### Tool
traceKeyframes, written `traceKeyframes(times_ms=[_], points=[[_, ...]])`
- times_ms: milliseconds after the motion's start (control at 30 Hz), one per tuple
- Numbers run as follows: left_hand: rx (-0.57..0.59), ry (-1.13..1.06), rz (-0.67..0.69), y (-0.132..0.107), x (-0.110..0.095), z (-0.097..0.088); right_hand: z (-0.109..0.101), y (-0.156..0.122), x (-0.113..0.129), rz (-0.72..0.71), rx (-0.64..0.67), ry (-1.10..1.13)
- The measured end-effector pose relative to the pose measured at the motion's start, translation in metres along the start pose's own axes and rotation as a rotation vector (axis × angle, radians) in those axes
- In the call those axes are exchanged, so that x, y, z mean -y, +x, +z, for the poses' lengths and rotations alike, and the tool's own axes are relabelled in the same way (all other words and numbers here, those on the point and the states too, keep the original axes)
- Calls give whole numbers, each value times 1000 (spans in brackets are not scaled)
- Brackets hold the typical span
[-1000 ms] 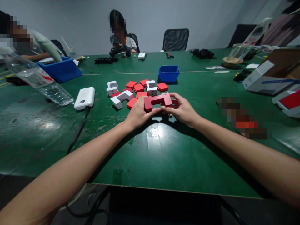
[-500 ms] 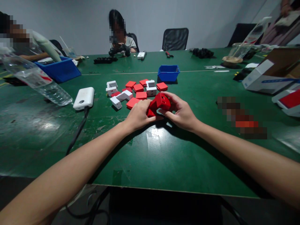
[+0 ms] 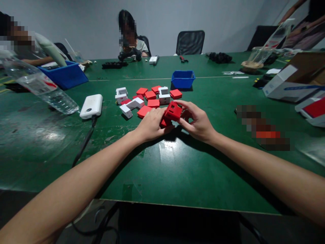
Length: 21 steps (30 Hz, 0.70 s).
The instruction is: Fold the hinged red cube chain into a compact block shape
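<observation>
A red plastic block with square openings (image 3: pixel 173 110) is raised a little off the green table. My left hand (image 3: pixel 151 124) is wrapped around its left and lower side, where another red part shows under the fingers; whether the two are joined I cannot tell. From the right, my right hand (image 3: pixel 196 119) pinches the block's edge between thumb and fingers. Just beyond my hands lie several flat red blocks (image 3: pixel 153 103) and a few white bracket-shaped pieces (image 3: pixel 137 103). One white piece (image 3: pixel 164 98) stands right behind the held block.
A white power bank (image 3: pixel 91 106) with a black cable and a tilted water bottle (image 3: pixel 50 88) lie to the left. Farther back stands a small blue bin (image 3: pixel 183 80). Open cardboard boxes (image 3: pixel 280 84) are at right. A person (image 3: pixel 129 44) sits across the green table (image 3: pixel 142 173).
The red block has turned in my hands, so its face with the square openings now points more toward me. The pieces on the table lie as before.
</observation>
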<state>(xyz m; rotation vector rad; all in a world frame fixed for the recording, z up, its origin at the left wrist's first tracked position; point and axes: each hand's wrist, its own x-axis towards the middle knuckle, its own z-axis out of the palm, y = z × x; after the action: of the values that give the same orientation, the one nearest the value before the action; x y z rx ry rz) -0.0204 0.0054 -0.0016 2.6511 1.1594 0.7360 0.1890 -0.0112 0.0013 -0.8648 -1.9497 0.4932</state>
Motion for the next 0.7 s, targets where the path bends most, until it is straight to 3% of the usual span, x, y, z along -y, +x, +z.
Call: traceKeyframes(times_ms=[167,467,700], points=[[-6,17,44,-1,1,2,-1,1,4,29,-24,-97],[-71,-85,94,0,-4,0,-3,-1,9,-130,57,-148],[-246,-379,-128,0,-3,2,-3,2,7,80,-51,-114]])
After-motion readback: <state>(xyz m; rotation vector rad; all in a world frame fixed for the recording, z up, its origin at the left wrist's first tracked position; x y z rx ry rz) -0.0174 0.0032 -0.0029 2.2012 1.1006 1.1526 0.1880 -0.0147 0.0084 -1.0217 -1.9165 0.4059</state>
